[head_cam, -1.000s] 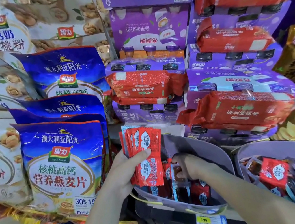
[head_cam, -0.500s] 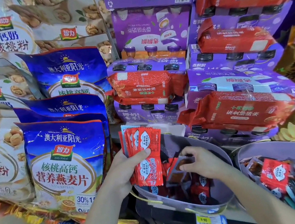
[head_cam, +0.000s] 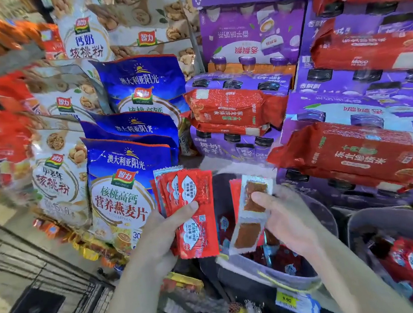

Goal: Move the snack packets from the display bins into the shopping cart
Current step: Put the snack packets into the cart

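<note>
Since the shopping cart [head_cam: 43, 269] stands at the lower left of the frame, the coming move must go leftward and downward from both hands. The left hand [head_cam: 158, 237], which is nearer to the cart, grips a fan of red packets [head_cam: 194, 211] under its thumb, with their long sides upright. Just beside it, the right hand [head_cam: 291, 221] pinches a few more packets [head_cam: 253, 210], also upright, above the grey display bin [head_cam: 283, 278], where other packets lie.

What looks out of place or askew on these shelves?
Red rice packs lie slanted on the purple drink cases, and print on the purple carton reads upside down. Nothing looks spilled.
</note>
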{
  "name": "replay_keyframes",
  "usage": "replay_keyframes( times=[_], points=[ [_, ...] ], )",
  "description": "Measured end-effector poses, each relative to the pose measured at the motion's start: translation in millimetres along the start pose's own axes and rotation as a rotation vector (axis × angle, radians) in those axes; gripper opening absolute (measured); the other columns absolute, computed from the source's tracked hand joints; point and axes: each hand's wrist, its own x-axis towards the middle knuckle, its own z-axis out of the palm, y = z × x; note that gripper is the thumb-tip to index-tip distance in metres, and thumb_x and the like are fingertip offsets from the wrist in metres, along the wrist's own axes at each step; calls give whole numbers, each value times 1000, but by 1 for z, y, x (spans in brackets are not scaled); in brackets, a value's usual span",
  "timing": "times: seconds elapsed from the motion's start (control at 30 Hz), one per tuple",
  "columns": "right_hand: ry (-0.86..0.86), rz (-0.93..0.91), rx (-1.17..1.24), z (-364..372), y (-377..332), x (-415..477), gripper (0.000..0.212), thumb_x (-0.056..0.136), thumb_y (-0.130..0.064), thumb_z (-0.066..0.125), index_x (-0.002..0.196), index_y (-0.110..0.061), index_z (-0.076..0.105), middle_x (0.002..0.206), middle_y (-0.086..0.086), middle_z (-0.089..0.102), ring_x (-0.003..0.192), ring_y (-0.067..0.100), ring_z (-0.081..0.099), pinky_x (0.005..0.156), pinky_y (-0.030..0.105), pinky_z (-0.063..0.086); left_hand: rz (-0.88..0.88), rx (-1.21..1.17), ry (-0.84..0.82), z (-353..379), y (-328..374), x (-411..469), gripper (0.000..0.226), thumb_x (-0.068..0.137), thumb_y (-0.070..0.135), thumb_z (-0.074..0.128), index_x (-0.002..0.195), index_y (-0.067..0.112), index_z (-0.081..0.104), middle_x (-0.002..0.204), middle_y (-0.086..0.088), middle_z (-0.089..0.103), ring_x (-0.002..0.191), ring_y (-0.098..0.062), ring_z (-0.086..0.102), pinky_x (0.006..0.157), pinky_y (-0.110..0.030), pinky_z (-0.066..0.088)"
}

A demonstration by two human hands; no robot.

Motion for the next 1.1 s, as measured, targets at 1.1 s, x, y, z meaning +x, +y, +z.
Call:
replay_keyframes(
  times=[1.1],
  points=[
    [-566, 529, -373, 297, 282, -75, 32, 80, -32, 81, 108, -14, 78, 108, 14, 76, 91, 24, 74, 75, 34, 60, 83, -472, 796, -344, -135, -317, 57, 68, 29, 88, 121, 17, 71, 109, -11, 81, 87, -26, 81, 64, -38, 65]
  ],
)
